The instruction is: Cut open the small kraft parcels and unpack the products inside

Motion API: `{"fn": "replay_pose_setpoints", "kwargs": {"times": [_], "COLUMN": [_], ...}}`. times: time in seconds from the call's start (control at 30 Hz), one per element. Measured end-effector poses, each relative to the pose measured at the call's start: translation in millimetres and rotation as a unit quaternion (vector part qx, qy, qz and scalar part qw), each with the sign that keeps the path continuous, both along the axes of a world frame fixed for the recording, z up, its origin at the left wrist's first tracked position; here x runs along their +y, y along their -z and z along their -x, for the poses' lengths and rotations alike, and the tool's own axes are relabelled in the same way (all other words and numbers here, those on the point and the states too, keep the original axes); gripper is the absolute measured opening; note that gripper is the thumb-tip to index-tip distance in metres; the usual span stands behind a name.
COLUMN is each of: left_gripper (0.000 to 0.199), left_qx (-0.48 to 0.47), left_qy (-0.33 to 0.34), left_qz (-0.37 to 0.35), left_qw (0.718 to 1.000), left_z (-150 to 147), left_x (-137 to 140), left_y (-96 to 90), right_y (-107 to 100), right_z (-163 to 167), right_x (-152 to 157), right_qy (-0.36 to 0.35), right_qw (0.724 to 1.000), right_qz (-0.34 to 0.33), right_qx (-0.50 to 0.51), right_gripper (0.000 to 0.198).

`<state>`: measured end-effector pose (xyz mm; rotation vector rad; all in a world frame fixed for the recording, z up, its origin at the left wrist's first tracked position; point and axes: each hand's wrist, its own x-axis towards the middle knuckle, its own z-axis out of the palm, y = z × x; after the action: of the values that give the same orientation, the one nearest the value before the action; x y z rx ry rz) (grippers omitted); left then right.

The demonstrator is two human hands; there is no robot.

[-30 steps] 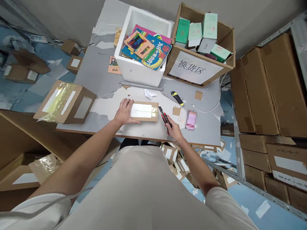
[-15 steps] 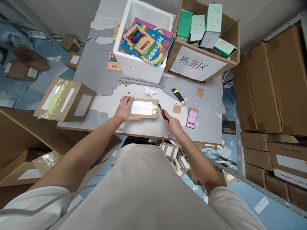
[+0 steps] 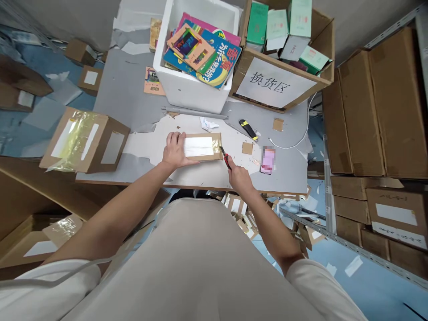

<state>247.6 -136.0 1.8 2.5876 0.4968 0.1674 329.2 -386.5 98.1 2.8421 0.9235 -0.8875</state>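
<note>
- Clenching a slim red-&-black utility cutter (image 3: 225, 158), right hand (image 3: 240, 179) is nearest; fingers wrapped tight round handle, blade tip at R end of small flat brown cardboard box (image 3: 207, 158), exact contact too small to tell.
- Box lies nr front edge of grey table w/ torn pale patches (image 3: 287, 176), approx. centre; white label on top, shiny yellowish tape at R end.
- Left hand (image 3: 174, 151) grasps box's L end: fingers over far side, thumb along near side.
- R of right hand: pink rectangular phone-like item (image 3: 268, 161), partly pixelated.
- Bit farther: square brown cardboard scrap (image 3: 247, 148).
- Table's L edge: big brown carton w/ yellowish tape (image 3: 85, 140), white labels.
- Behind box: crumpled white paper (image 3: 209, 124); to its R, black-&-yellow tool (image 3: 248, 129), lying diag.
- Beyond: thin grey strip (image 3: 195, 113), then white foam box (image 3: 192, 91) w/ colourful books (image 3: 214, 62).
- Beside foam box, R: open brown carton w/ handwritten white sign (image 3: 274, 84), green & white boxes (image 3: 257, 24) inside.
</note>
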Motion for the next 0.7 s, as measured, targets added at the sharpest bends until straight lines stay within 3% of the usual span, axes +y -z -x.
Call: {"fn": "replay_pose_setpoints", "kwargs": {"times": [0.23, 0.3, 0.37, 0.43, 0.5, 0.57, 0.63, 0.7], "left_gripper": [0.117, 0.119, 0.120, 0.122, 0.125, 0.128, 0.130, 0.122], "left_qx": [-0.009, -0.008, -0.001, 0.012, 0.025, 0.033, 0.032, 0.022], "left_qy": [0.003, -0.002, -0.009, -0.013, -0.021, -0.039, -0.062, -0.073], "left_qz": [0.013, 0.013, 0.012, 0.012, 0.013, 0.014, 0.011, 0.009], "left_qw": [1.000, 1.000, 1.000, 1.000, 0.999, 0.999, 0.998, 0.997], "left_z": [1, 2, 3, 4, 4, 5, 7, 12], "left_x": [0, 0, -1, -3, -6, -10, -12, -13], "left_y": [-1.4, -2.9, -5.9, -9.5, -12.8, -15.5, -17.3, -17.4], "right_y": [-1, 1, 6, 20, 39, 59, 74, 83], "right_z": [19, 27, 38, 48, 56, 59, 58, 52], "right_x": [-21, -33, -42, -41, -24, 5, 37, 62], "right_qy": [0.034, 0.078, 0.166, 0.282, 0.377, 0.425, 0.429, 0.417], "right_qw": [0.999, 0.996, 0.978, 0.930, 0.850, 0.774, 0.737, 0.729], "right_qz": [-0.010, -0.050, -0.123, -0.232, -0.346, -0.420, -0.458, -0.479], "right_qx": [0.002, -0.012, -0.013, 0.034, 0.127, 0.208, 0.249, 0.255], "right_gripper": [0.059, 0.060, 0.062, 0.061, 0.050, 0.037, 0.028, 0.026]}}
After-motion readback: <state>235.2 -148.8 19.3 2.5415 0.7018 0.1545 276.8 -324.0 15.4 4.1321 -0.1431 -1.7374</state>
